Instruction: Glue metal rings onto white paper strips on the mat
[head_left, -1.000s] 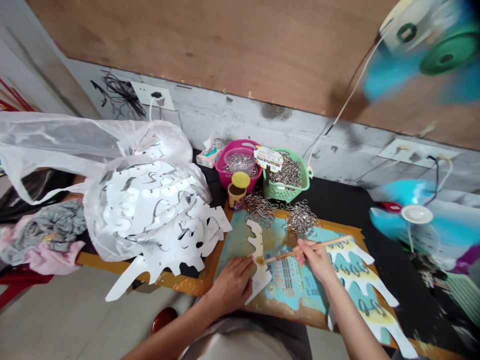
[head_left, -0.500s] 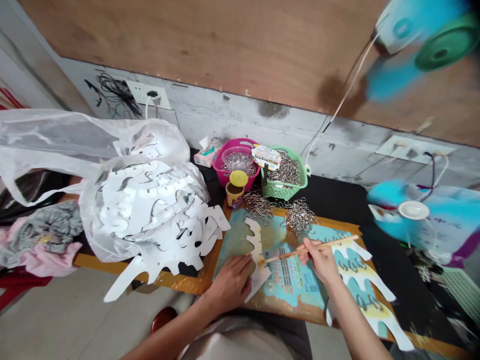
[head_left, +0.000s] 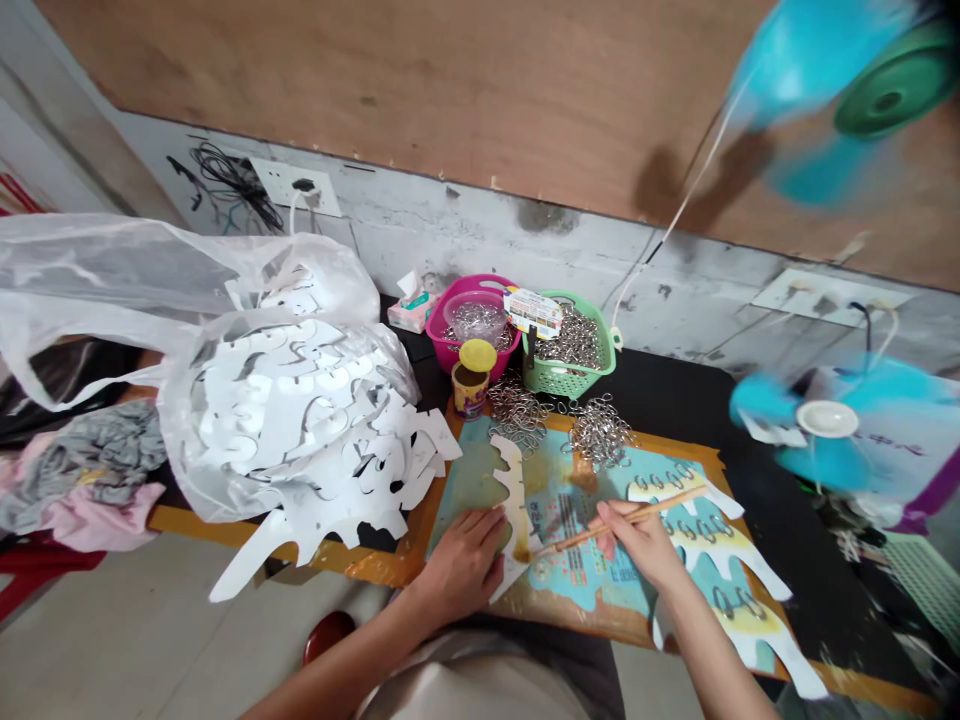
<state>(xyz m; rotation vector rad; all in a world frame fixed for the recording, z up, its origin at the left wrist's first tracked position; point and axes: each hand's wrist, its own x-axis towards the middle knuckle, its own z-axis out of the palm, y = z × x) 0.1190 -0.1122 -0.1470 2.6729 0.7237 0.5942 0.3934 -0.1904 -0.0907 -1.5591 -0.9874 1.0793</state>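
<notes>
Here, right grip (head_left: 630,534) clasps brush (head_left: 679,498), left grip (head_left: 466,562) lies flat; green basket (head_left: 564,383) holds rings (head_left: 576,342).

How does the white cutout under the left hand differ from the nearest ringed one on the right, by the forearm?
The left cutout, under the left hand, shows no rings; the right cutout carries metal rings. The left cutout stretches away from the person; the right cutout lies slanted crosswise. Both are white with yellowish smears.
</notes>
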